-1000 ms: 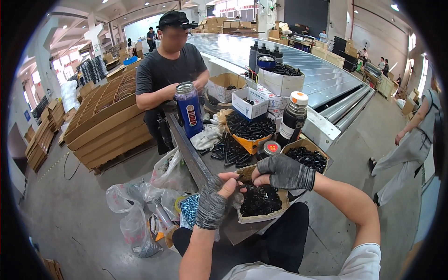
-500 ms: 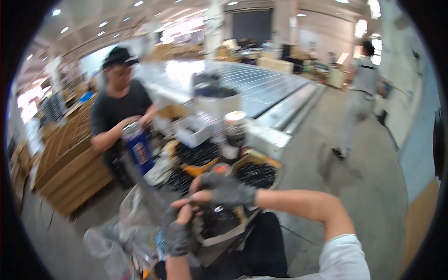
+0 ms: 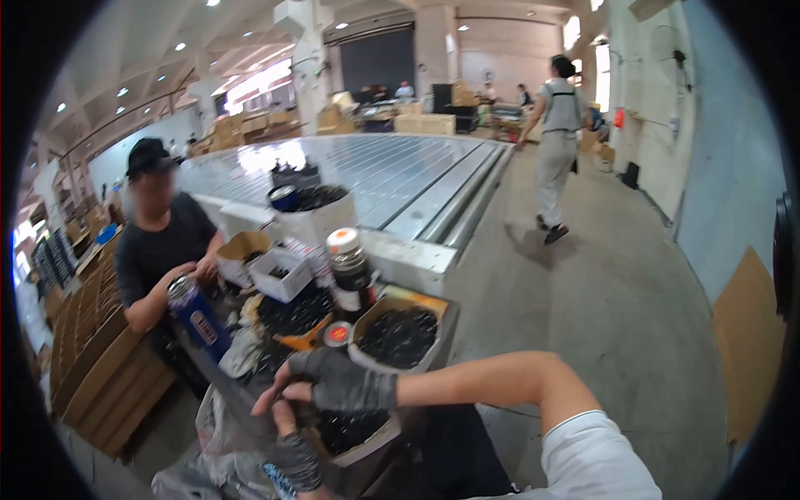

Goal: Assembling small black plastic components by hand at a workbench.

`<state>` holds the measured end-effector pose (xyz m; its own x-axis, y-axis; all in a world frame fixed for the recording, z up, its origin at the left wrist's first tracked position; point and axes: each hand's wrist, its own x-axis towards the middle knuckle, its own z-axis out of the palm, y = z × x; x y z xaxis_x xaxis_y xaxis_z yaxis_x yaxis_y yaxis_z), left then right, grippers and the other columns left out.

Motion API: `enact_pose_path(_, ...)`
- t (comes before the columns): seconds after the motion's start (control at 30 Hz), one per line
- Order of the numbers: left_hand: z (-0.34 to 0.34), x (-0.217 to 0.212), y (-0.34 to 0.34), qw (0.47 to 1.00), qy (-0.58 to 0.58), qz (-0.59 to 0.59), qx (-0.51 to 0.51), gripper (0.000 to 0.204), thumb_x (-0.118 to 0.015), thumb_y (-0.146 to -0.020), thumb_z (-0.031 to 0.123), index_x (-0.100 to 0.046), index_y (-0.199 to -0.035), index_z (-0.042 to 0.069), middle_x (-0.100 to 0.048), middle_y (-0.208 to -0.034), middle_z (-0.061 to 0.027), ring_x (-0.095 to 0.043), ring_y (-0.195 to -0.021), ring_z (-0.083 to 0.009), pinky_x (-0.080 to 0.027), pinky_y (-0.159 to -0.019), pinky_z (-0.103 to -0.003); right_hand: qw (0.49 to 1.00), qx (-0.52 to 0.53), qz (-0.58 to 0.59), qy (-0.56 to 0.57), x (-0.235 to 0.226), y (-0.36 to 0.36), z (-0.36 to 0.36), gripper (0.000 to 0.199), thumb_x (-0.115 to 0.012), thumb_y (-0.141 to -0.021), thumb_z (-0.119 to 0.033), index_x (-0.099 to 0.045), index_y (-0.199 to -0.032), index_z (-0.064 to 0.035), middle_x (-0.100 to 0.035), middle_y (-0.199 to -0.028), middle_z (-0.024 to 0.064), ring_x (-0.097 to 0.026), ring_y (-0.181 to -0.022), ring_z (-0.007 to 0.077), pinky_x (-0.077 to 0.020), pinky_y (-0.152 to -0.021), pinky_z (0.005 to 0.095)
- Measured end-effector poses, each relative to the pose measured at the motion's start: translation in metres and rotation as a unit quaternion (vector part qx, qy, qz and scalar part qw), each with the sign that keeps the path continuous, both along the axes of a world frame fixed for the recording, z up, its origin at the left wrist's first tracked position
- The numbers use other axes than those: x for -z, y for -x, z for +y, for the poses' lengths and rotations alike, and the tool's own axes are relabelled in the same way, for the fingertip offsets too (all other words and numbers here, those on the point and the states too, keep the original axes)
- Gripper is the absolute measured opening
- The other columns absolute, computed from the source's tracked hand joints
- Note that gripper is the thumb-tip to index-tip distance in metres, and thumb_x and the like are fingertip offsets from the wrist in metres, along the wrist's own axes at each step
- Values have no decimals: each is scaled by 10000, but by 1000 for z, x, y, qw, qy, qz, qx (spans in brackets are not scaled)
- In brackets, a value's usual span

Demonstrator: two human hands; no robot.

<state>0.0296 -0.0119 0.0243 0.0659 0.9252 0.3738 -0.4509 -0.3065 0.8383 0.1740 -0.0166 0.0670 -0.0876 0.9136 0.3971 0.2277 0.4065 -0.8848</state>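
Observation:
My right hand [image 3: 337, 382], in a grey fingerless glove, reaches across from the right with its fingers pinched together. Its fingertips meet those of my left hand [image 3: 293, 454], gloved alike, with thumb and fingers bent inward. What they pinch is too small or hidden to make out. Just below the hands is an open box [image 3: 367, 446] of small black parts. Beyond them stands another carton [image 3: 398, 335] heaped with similar black pieces. A small round tin with a red and orange lid [image 3: 337, 334] sits beside that carton.
A dark jar with a white and orange lid [image 3: 348, 271] stands behind the tin. Further left are a white tray [image 3: 282, 279] and a blue cylinder [image 3: 198, 321]. A co-worker [image 3: 167, 242] stands at left; a person [image 3: 557, 142] walks along the aisle beside a long shiny table [image 3: 367, 179].
The view has swung right, so the bench things sit further left in the picture. My hands stay together with fingers pinched. The walking person has gone farther down the aisle.

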Motion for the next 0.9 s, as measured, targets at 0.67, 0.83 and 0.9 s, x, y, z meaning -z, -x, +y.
enact_pose_path(0.67, 16, -11, -6, 998, 2, 47, 44, 292, -693, -921, 126, -657, -1174, -14, -686, -1051, -66, -624, -960, -148, -483, -907, -296, 963, -41, -261, -52, -67, -32, 8, 181, -662, -817, -132, -701, -945, -11, -688, -895, 177, -678, -915, 320, -526, -841, 401)
enact_pose_path(0.83, 19, -9, -3, 994, 32, 67, 81, 285, -704, -910, 120, -666, -1163, -7, -687, -1018, -54, -619, -950, -138, -486, -893, -290, 954, -18, -285, -94, -63, -31, 6, 176, -647, -803, -121, -685, -941, -19, -667, -890, 174, -671, -900, 325, -525, -830, 407)
enact_pose_path(0.9, 19, -8, -3, 994, 34, 63, 77, 282, -707, -907, 119, -670, -1160, -3, -689, -1012, -52, -618, -951, -136, -487, -888, -287, 959, -24, -269, -84, -61, -32, 4, 170, -655, -794, -116, -682, -931, -18, -666, -884, 174, -671, -894, 326, -526, -823, 408)
